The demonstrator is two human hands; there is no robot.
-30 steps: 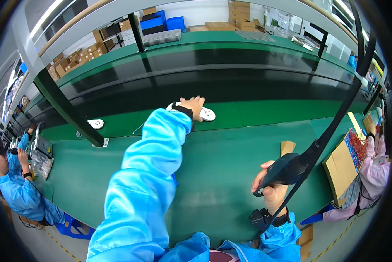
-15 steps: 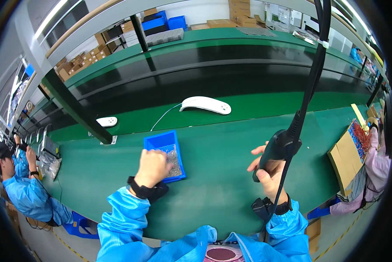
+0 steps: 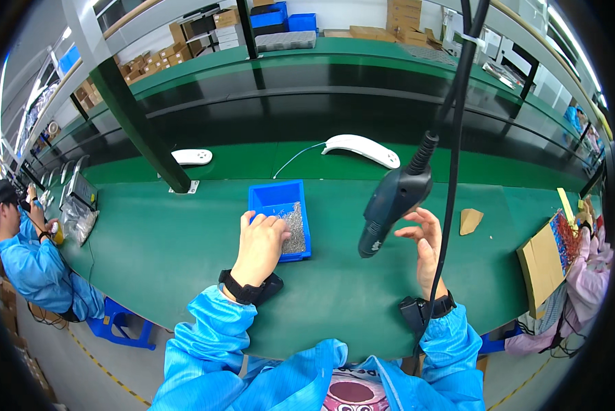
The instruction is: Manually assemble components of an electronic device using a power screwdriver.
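Note:
My left hand [image 3: 258,250] is at the near side of a blue plastic bin [image 3: 307,236], with its fingers curled over the edge. Small metal screws or similar parts [image 3: 294,229] lie in the bin. Those fingertips are partly hidden, so what they pinch does not show. A black corded electric screwdriver [image 3: 396,198] hangs over the table, tilted with its lower end toward the left. Just right of it is my right hand [image 3: 427,250], fingers spread and holding nothing. A black cable [image 3: 452,185] passes in front of that hand.
Behind the bin lie a curved white plastic part [image 3: 362,148] with a thin wire and another white part [image 3: 193,157]. A cardboard scrap [image 3: 469,220] and an open carton [image 3: 540,267] are on the right. A co-worker [image 3: 33,253] sits at far left. A green post [image 3: 139,127] rises at left.
My right hand has let go of the screwdriver, which now hangs left of it. My left hand has loosened from a tighter curl at the bin. The whole view has shifted.

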